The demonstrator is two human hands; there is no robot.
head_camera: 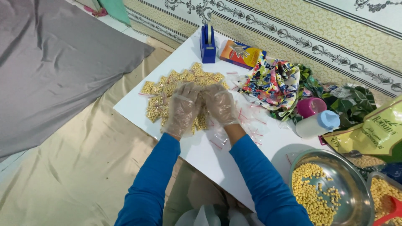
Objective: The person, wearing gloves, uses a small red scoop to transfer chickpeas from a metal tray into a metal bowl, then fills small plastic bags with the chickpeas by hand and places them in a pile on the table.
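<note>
On the white surface (pixel 201 155) many filled bean packets (pixel 167 90) lie; my gloved hands, left hand (pixel 182 109) and right hand (pixel 218 104), meet over another, grip unclear; bowl (pixel 360 188) half full.

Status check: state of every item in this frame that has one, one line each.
left hand: gloved, on the packet pile, grip unclear
right hand: gloved, on the packet pile, grip unclear
small bags of yellow grains: filled, heaped on the white table
empty zip bags: flat, scattered
metal bowl: partly filled with grains
white bottle: lying on its side, blue cap on
tape dispenser: upright, roll loaded
</note>
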